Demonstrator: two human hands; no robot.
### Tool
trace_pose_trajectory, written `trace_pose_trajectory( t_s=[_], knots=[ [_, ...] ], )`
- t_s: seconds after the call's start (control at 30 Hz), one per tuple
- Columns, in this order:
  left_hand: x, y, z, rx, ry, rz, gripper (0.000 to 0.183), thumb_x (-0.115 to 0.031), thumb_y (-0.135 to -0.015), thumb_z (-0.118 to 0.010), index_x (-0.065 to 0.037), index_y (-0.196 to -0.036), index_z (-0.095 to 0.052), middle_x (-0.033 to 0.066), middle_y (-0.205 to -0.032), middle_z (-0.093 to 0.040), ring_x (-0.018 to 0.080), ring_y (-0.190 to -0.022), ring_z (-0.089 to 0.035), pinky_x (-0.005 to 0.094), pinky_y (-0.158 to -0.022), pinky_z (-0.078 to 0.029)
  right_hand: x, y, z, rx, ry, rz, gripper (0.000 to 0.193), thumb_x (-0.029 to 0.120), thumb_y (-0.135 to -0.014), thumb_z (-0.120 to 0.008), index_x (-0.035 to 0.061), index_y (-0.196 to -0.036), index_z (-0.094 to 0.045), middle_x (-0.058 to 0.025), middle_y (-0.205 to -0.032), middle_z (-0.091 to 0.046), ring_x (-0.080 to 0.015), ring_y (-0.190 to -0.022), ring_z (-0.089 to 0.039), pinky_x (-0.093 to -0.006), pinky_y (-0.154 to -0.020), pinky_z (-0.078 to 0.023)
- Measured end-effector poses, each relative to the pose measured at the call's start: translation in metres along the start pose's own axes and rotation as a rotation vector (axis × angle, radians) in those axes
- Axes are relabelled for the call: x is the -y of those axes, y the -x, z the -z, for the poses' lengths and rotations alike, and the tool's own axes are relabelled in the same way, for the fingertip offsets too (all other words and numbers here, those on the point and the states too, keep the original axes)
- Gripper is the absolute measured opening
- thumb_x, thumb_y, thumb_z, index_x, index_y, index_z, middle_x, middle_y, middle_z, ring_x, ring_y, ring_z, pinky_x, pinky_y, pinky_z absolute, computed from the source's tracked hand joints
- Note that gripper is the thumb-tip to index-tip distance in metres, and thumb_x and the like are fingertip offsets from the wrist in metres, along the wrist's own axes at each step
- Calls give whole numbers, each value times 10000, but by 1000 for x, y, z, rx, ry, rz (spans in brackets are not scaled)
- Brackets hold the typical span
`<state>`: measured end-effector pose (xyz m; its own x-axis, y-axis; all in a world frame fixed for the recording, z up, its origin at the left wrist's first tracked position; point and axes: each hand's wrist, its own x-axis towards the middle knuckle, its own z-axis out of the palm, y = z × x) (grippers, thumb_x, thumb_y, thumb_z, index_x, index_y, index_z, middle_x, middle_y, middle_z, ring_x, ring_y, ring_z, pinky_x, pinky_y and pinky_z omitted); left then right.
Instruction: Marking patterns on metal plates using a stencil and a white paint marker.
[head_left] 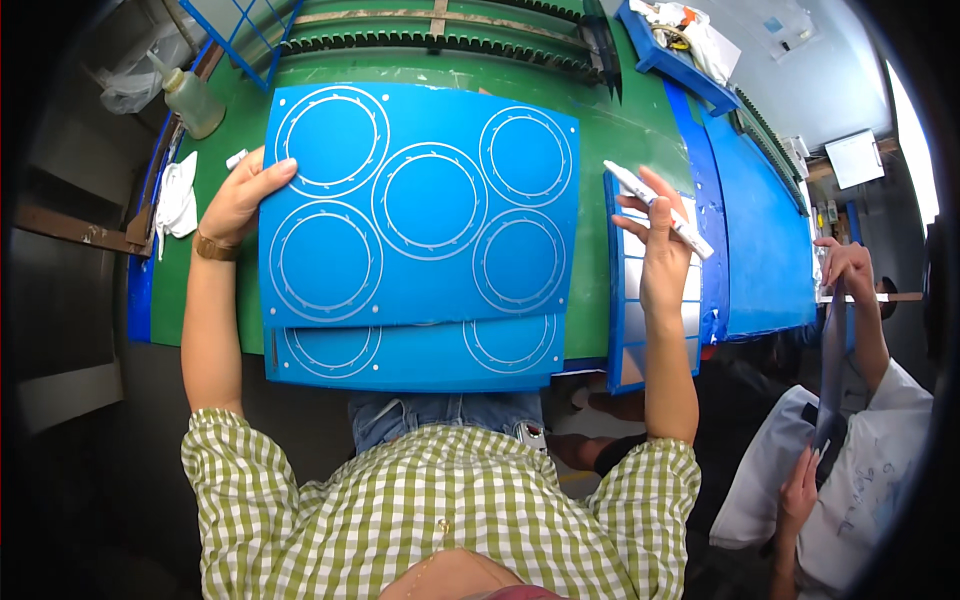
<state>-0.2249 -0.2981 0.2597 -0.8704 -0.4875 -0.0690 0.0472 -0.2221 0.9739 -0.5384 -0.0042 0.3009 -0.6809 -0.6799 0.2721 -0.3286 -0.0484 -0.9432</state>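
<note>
So in the head view your hands are working well apart. Your left hand (243,197) is pinching the top blue sheet (430,203) at its 9 o'clock edge, thumb lying on the face. That sheet, with five white double rings, is sitting over the green bench (645,125), and another blue sheet (420,358) is poking out at 6 o'clock. Over at 3 o'clock, your right hand (662,240) is gripping a white marker (690,236), one end pointing toward 10. A squeeze bottle (194,105) is standing at 10 o'clock.
</note>
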Motion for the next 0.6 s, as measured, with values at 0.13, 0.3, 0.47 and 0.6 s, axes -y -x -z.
trace_pose_trajectory(
  t_s=[0.13,0.3,0.47,0.6],
  knots=[
    [-3,-4,0,-42,-152,56,353,-242,-881,-571,31,-1101,-524,75,-958,-630,101,-832,-603,228,-757,-489,-2,10,-1,32,-148,-67,253,228,-911,-551,-9,-999,-567,-87,-906,-595,-142,-762,-615,-248,-649,-527],
    [-5,-5,-4,-77,-219,93,355,-244,-877,-577,28,-1101,-525,72,-969,-627,88,-826,-599,216,-749,-485,6,20,-4,401,-758,-321,260,236,-935,-498,-18,-958,-546,-83,-781,-585,-146,-659,-615,-245,-586,-520],
    [-6,-4,-4,-72,-200,106,366,-245,-877,-577,25,-1118,-517,68,-983,-623,86,-833,-597,214,-752,-483,9,42,-24,439,-268,-396,172,113,-855,-614,-2,-953,-533,-31,-764,-569,-83,-671,-560,-199,-613,-469],
    [-6,-4,-4,-72,-205,118,374,-246,-878,-578,24,-1128,-510,69,-988,-621,88,-838,-597,215,-753,-484,-1,48,-30,517,-128,-299,189,74,-818,-649,24,-945,-518,11,-727,-556,-27,-645,-500,-175,-560,-393]
  ],
)
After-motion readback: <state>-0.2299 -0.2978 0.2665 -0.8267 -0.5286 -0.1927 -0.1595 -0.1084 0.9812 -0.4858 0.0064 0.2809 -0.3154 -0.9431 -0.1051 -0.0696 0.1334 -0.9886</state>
